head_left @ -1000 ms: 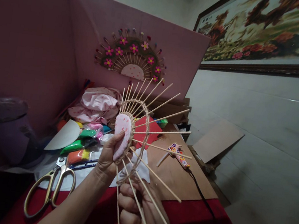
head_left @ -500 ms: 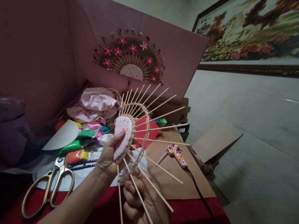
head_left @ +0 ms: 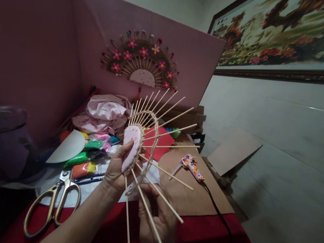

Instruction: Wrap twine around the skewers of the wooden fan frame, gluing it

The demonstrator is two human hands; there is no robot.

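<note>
My left hand [head_left: 118, 167] grips the pink fabric-covered core [head_left: 131, 143] of a fan-shaped frame, from which several thin wooden skewers [head_left: 168, 118] radiate. A strand of jute twine [head_left: 153, 144] runs in an arc across the skewers. My right hand [head_left: 157, 212] is below the frame, its fingers closed among the lower skewers near the twine's loose end; what they pinch is hidden.
Gold scissors [head_left: 53, 200] lie on the red tablecloth [head_left: 209, 233] at left. Coloured clay packets [head_left: 86, 155], pink cloth [head_left: 105, 112], a white paper half-circle [head_left: 67, 147], a dotted glue gun [head_left: 193, 167] on cardboard [head_left: 200, 194]. A finished flowered fan [head_left: 141, 63] hangs on the pink backboard.
The frame has turned slightly, its skewers swinging downward. My right hand has shifted up and left among the lower skewers, closer to the twine.
</note>
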